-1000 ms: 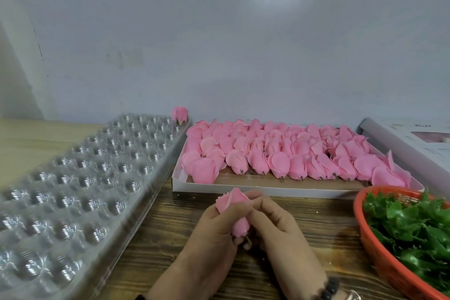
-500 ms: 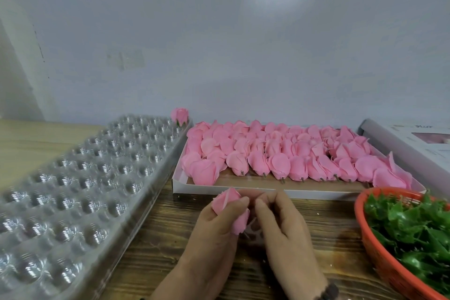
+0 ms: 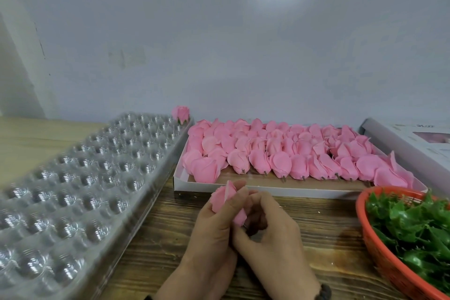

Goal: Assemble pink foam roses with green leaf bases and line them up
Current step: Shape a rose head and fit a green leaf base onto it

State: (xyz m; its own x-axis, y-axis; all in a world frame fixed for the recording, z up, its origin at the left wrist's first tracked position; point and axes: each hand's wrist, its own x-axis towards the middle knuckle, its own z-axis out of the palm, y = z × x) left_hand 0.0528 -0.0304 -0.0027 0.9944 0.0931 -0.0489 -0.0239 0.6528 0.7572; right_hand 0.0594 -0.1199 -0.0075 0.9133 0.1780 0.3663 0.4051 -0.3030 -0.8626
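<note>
Rose [image 3: 225,198] sits pinched in my left hand [image 3: 214,234], thumb and forefinger curled round the pink foam, over the wooden table [image 3: 316,226] at about six o'clock of the view. Since a second ago I have lifted it slightly toward the box and turned the bud toward ten o'clock, while my right hand [image 3: 272,234] has slid under its base; those fingers are curled together at the stem end, but whether they grip a leaf or the stem I cannot tell, since no green shows between them. I judge I am still seating or checking the base, so this flower is not yet ready for lining up.

Only one finished rose [image 3: 181,114] stands in the clear cup tray [image 3: 80,185], at its far corner near eleven o'clock; the other cups in view look free. The white box of loose blooms [image 3: 280,153] lies at twelve o'clock, its near wall just beyond my knuckles. At three to four o'clock the orange basket [image 3: 379,248] of green leaf bases [image 3: 414,224] curves in close. Open wood lies between tray edge and basket rim for my wrists.
</note>
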